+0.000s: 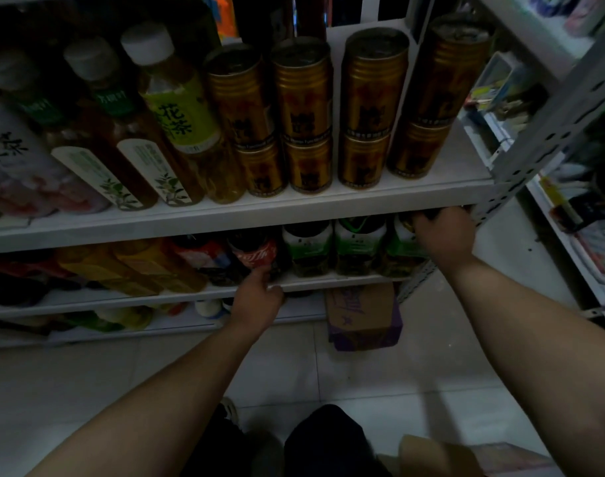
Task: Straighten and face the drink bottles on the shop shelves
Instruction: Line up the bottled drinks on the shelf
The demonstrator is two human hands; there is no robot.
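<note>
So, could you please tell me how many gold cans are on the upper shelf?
8: four lower gold cans, four stacked on them; more may hide behind.

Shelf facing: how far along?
Done: gold cans on the upper shelf stand in rows, labels out. In hand: left hand touches the cola bottle; right hand grips the end green-label bottle. Left, likely: yellow bottles and the jumbled bottom shelf.
</note>
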